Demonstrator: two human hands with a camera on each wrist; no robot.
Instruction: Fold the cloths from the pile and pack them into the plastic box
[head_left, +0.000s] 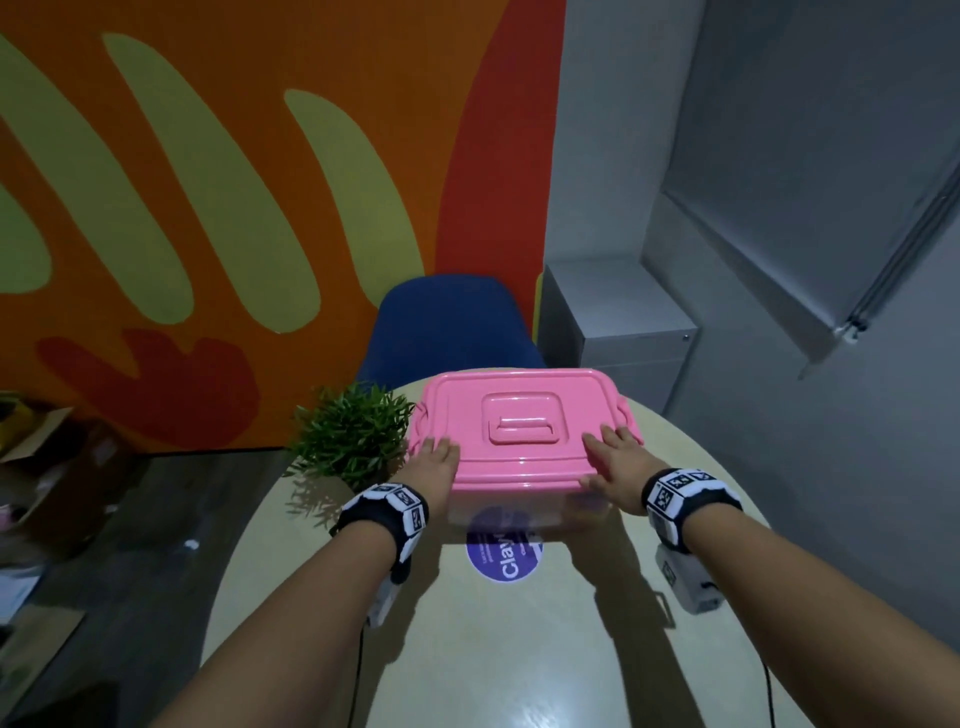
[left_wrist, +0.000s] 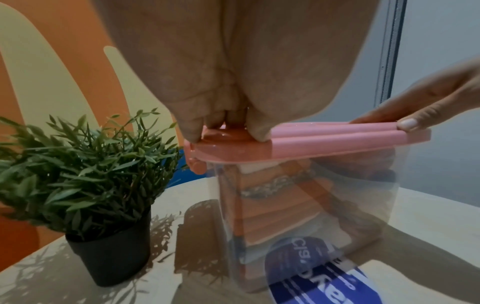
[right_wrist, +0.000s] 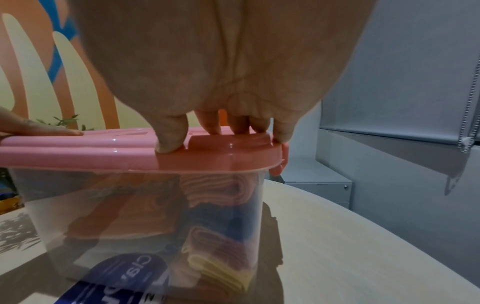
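On the round bench (head_left: 519, 649) stands one clear plastic box (left_wrist: 298, 205) with one pink lid (head_left: 519, 431) seated on it, just beside one potted plant (head_left: 348, 436) on its left. One purple round sticker (head_left: 501, 556) lies on the bench beneath the box's near edge, its lettering partly covered and warped through the plastic. Folded cloths (right_wrist: 221, 216) are stacked inside the box; pink, dark blue and pale yellow layers show in the right wrist view, orange ones in the left wrist view, but their count cannot be made out through the hazy wall. One blue chair (head_left: 447, 327) stands behind the bench, its lower part cut off by the box and bench edge.

Both hands lie palm down on the lid. The left hand (head_left: 434, 460) rests near the lid's left end, fingers fairly straight, tips pressing by the side clip. The right hand (head_left: 615, 462) rests near the right end, fingers spread and pressing, its thumb at the lid's front edge. Neither grip is clamped round anything; both stay flat against the lid. Both forearms reach forward, each with a marker band at the wrist.
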